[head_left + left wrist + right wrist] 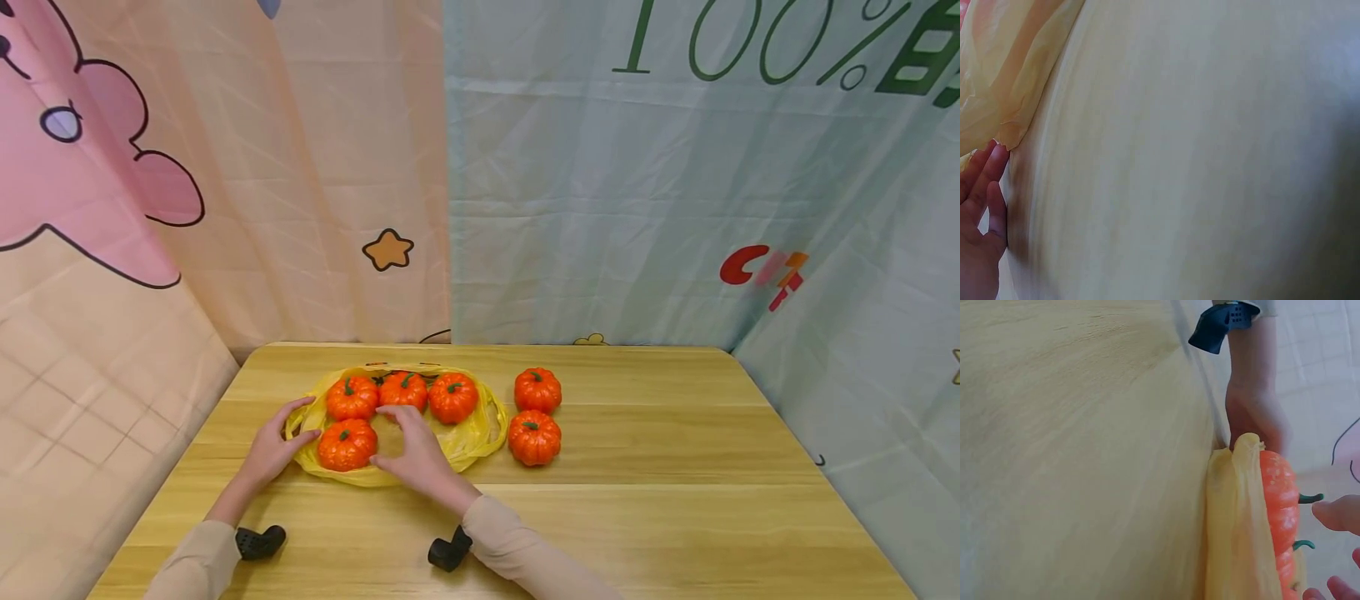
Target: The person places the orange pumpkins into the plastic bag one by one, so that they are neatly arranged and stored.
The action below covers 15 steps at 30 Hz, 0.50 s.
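A yellow plastic bag [480, 437] lies spread on the table, its mouth facing up. Inside it several small orange pumpkins show; the front-left pumpkin [347, 445] sits between the two hands. My left hand [272, 443] is at the bag's left rim, thumb and fingers spread apart; in the left wrist view its fairly straight fingertips touch the outside of the plastic. Over the bag reaches my right hand [420, 454], thumb and fingers parted just right of that pumpkin, gripping nothing. In the right wrist view the right thumb [1338, 512] is near a green stem.
Two more pumpkins stand on the table right of the bag, a rear one [537, 390] and a front one [534, 437]. Printed curtains [585, 208] hang behind and beside the wooden table [675, 500]. Black wrist devices [450, 550] are worn on both forearms.
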{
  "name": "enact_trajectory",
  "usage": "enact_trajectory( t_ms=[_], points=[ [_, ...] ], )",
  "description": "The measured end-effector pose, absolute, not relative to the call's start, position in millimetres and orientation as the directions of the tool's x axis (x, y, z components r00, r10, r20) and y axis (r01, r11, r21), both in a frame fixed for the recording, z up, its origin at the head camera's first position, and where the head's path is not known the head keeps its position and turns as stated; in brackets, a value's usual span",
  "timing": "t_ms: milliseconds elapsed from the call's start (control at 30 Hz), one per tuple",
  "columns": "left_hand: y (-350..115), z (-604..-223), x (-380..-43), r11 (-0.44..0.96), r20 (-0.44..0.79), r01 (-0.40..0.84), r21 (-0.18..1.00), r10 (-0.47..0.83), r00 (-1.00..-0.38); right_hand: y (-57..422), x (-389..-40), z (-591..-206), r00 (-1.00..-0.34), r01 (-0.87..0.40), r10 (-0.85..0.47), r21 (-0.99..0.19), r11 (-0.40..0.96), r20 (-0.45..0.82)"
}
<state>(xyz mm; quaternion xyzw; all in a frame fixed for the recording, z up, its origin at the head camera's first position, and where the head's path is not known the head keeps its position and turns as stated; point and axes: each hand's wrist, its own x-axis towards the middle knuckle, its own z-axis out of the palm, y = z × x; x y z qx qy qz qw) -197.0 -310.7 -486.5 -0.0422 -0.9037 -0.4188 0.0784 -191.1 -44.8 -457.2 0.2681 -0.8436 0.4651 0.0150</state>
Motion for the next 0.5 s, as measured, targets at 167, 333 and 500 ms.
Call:
enact_trajectory(
  t_ms=[167, 333, 500],
  points=[
    [-311, -486, -197, 0.643, 0.177, 0.145, 0.752, 0.015, -0.984, -36, -189, -451, -0.833, -0.524, -0.424, -0.753, 0.398, 0.355],
    [-311, -486, -197, 0.646, 0.177, 0.145, 0.75, 0.015, -0.984, -25, -188, -445, -0.791, -0.603, -0.406, -0.698, 0.387, 0.458],
    [-311, -487, -198, 0.649, 0.177, 0.143, 0.747, 0.012, -0.984, -13, -187, -440, -0.781, -0.62, -0.384, -0.686, 0.381, 0.493]
  ],
)
